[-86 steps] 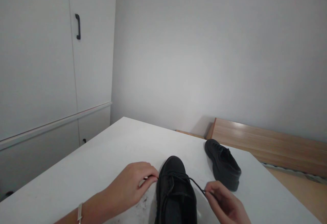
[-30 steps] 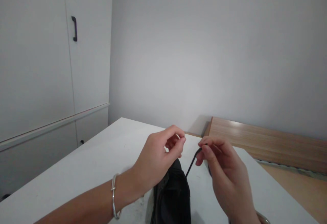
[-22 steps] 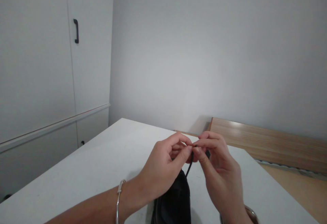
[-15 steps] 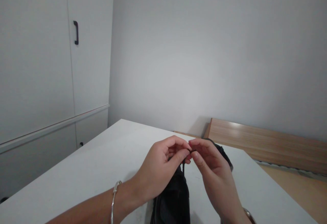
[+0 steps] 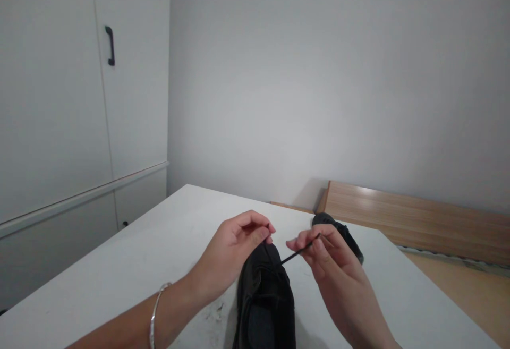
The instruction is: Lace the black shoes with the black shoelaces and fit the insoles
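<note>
A black shoe (image 5: 266,301) sits on the white table in front of me, its toe pointing away and its opening toward me. Left of the laces, my left hand (image 5: 239,245) pinches one end of the black shoelace between thumb and finger. My right hand (image 5: 332,264) grips the other stretch of shoelace (image 5: 292,257), which runs taut and slanting up from the shoe to its fingertips. Both hands are raised just above the shoe, apart from each other. A silver bangle (image 5: 157,312) circles my left wrist.
A second black shoe (image 5: 349,240) lies on the white table (image 5: 191,221), behind my right hand and partly covered by it. Beyond the table's right edge is a wood-grain panel (image 5: 406,216). White cupboards (image 5: 56,99) with black handles stand at the left.
My hands were together with fingertips meeting over the shoe; now they have drawn apart, left and right, each with a lace end. More of the shoe's laces and opening shows.
</note>
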`<state>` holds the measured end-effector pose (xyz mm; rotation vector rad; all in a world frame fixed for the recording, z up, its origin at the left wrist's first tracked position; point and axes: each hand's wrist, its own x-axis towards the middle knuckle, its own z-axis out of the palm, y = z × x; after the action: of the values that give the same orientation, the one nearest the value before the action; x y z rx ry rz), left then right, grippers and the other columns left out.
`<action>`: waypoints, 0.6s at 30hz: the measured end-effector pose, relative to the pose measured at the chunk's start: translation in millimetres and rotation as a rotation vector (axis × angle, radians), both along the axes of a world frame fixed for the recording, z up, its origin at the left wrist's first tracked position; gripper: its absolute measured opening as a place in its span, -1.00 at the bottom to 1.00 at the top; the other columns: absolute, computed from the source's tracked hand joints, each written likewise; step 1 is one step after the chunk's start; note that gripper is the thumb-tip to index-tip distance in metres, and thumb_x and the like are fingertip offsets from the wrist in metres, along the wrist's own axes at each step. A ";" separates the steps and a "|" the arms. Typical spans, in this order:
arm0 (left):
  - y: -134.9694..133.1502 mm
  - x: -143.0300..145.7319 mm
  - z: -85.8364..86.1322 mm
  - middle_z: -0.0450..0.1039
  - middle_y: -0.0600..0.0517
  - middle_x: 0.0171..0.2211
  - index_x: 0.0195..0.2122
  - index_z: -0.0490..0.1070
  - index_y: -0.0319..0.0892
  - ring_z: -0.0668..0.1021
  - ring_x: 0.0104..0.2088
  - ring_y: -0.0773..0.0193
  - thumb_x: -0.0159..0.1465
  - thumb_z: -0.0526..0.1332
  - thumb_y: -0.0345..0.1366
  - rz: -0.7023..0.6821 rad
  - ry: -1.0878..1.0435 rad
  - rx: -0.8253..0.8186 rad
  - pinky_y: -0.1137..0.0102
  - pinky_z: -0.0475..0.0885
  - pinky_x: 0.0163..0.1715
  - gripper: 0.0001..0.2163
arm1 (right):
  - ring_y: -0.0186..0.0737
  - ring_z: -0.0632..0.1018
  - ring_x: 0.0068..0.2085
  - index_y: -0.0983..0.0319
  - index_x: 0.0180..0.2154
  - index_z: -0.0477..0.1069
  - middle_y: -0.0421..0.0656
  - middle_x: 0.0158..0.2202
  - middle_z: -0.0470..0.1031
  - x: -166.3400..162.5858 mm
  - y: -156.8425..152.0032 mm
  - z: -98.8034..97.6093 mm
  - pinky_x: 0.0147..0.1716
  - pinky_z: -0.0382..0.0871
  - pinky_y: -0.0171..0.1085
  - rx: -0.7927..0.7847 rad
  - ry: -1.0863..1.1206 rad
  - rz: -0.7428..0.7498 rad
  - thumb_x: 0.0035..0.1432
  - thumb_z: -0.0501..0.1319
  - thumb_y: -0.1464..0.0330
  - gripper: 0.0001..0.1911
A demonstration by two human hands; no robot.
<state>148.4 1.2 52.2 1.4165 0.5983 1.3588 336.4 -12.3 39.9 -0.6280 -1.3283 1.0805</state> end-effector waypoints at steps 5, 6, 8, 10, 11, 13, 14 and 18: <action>3.5 -20.9 -27.2 0.45 0.11 -0.51 -0.26 0.34 -0.17 0.50 -0.46 0.34 0.29 0.29 -0.09 -0.104 -0.151 -0.170 0.39 0.42 -0.30 -0.74 | -0.50 0.22 -0.61 0.16 -0.28 0.43 -0.34 -0.57 0.28 19.9 0.3 -31.0 -0.56 0.21 -0.42 -0.227 0.212 0.049 0.22 0.31 0.22 -0.84; 4.7 -27.2 -33.9 0.43 0.13 -0.54 -0.26 0.36 -0.18 0.46 -0.51 0.39 0.29 0.30 -0.09 -0.071 -0.124 -0.180 0.45 0.37 -0.38 -0.74 | -0.51 0.19 -0.61 0.18 -0.28 0.44 -0.34 -0.57 0.26 27.3 0.2 -37.6 -0.58 0.14 -0.44 -0.247 0.222 0.019 0.21 0.32 0.22 -0.83; 7.2 -40.6 -47.0 0.42 0.13 -0.55 -0.23 0.39 -0.21 0.36 -0.57 0.45 0.28 0.31 -0.09 0.013 -0.064 -0.184 0.52 0.25 -0.50 -0.73 | -0.50 0.17 -0.58 0.18 -0.27 0.45 -0.33 -0.56 0.24 43.6 -1.2 -50.3 -0.56 0.12 -0.44 -0.274 0.227 -0.029 0.19 0.33 0.22 -0.81; 8.4 -52.5 -58.1 0.45 0.12 -0.54 -0.19 0.39 -0.22 0.31 -0.58 0.45 0.27 0.31 -0.08 0.080 -0.013 -0.184 0.51 0.21 -0.52 -0.71 | -0.48 0.17 -0.57 0.18 -0.26 0.45 -0.33 -0.56 0.22 58.0 -3.9 -61.5 -0.55 0.12 -0.42 -0.287 0.216 -0.068 0.19 0.33 0.20 -0.80; 8.3 -56.9 -62.2 0.46 0.11 -0.54 -0.17 0.39 -0.21 0.31 -0.58 0.43 0.27 0.30 -0.08 0.103 0.016 -0.183 0.50 0.21 -0.51 -0.70 | -0.47 0.17 -0.57 0.18 -0.27 0.45 -0.33 -0.57 0.20 63.2 -5.5 -66.3 -0.55 0.12 -0.41 -0.290 0.199 -0.084 0.18 0.34 0.18 -0.79; 6.8 -61.4 -66.9 0.50 0.08 -0.52 -0.20 0.39 -0.21 0.34 -0.56 0.40 0.27 0.28 -0.09 0.122 0.116 -0.166 0.48 0.23 -0.50 -0.73 | -0.44 0.19 -0.56 0.17 -0.27 0.44 -0.33 -0.59 0.21 68.8 -8.1 -73.6 -0.54 0.11 -0.40 -0.284 0.129 -0.130 0.17 0.33 0.15 -0.76; 5.6 -61.5 -67.4 0.53 0.05 -0.50 -0.23 0.40 -0.21 0.38 -0.53 0.37 0.28 0.26 -0.11 0.122 0.192 -0.144 0.47 0.26 -0.47 -0.76 | -0.43 0.21 -0.56 0.17 -0.25 0.44 -0.32 -0.59 0.24 69.2 -8.8 -76.0 -0.54 0.11 -0.40 -0.276 0.066 -0.166 0.17 0.33 0.13 -0.74; 0.6 -51.7 -62.4 0.56 0.00 -0.41 -0.29 0.49 -0.20 0.53 -0.37 0.26 0.32 0.17 -0.26 0.128 0.607 0.064 0.42 0.33 -0.33 -0.85 | -0.31 0.41 -0.45 0.15 -0.22 0.44 -0.22 -0.50 0.46 61.5 -6.3 -77.3 -0.45 0.24 -0.37 -0.169 -0.403 -0.230 0.25 0.24 0.10 -0.74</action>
<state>96.7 1.9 -10.2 1.8819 1.0589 1.0367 397.9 -18.6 -37.5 -1.1430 -1.4700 0.9113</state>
